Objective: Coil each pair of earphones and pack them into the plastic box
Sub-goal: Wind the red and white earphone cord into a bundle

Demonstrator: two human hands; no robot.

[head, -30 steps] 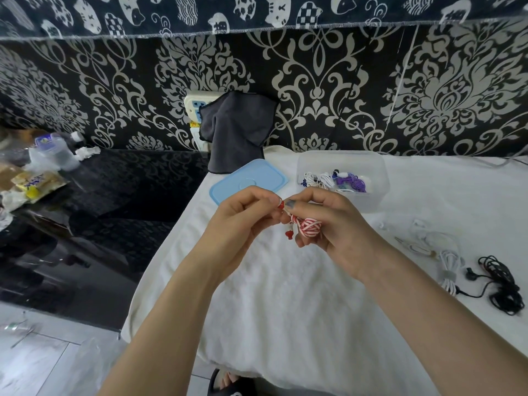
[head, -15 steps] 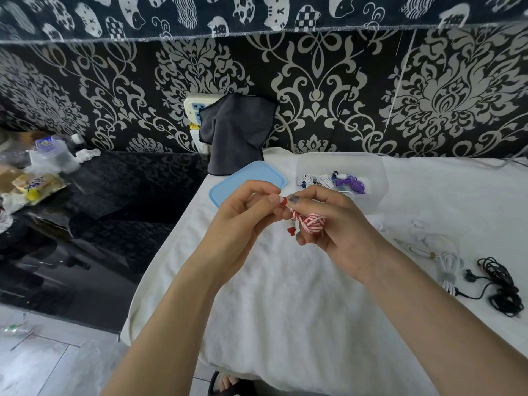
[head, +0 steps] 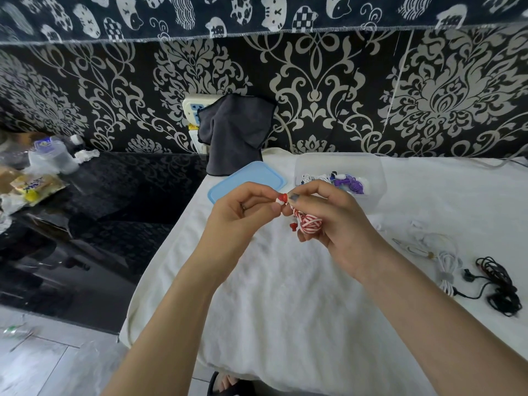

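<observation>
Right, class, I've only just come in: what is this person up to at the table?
A person is winding red-and-white earphones into a small bundle. The right hand grips the coil while the left hand pinches the loose end with its red earbud. Behind the hands, a clear plastic box already holds white and purple pairs, its blue lid lying beside it. White earphones and black earphones wait on the white cloth.

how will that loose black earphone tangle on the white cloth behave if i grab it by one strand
The loose black earphone tangle would probably be floppy: its thin cable lies in slack, uneven loops. It likely weighs very little. Lifted by one strand, it may trail or snag, since one lead already strays towards the bundled white cable.
</observation>
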